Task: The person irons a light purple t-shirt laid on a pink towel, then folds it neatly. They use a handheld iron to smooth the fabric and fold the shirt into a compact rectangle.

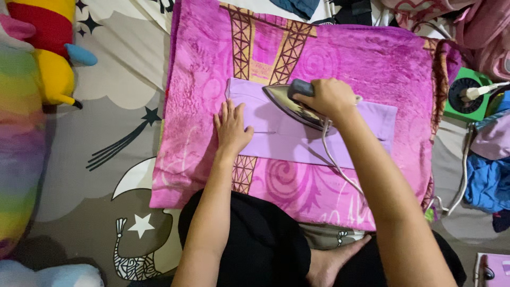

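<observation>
So the biggest thing here is the grey printed bedsheet [122, 106] with stars and a moon on it, and spread on top of that is a fuzzy magenta blanket [372, 64] with a brown lattice tower pattern, used as a pad. The person sits cross-legged at its near edge, a bare foot tucked under.

On the blanket lies a lilac garment [297, 141], folded into a long flat strip. Its long axis runs side to side across the blanket, from near the left-hand tower leg out toward the right edge. There's plenty of bare blanket above and below it, less on the right, where the blanket ends near a green round-dialled box [466, 94] with a white plug in it.

The right hand [329, 98] is wrapped tight round the dark handle of a clothes iron [289, 103], full fist. The iron sits on the upper middle of the strip, pointed nose aimed left. Its cord [332, 159] trails off the back, across the garment's lower edge and off toward the right.

The left hand [232, 127] holds nothing, just lies flat, fingers spread and together-ish, pressing the left end of the strip. It's just ahead of the iron's nose, near but not touching, so the unpressed stretch between them is short.

Off to the left there's a rainbow plush toy [21, 127], and a heap of clothes [489, 159] on the right.
</observation>
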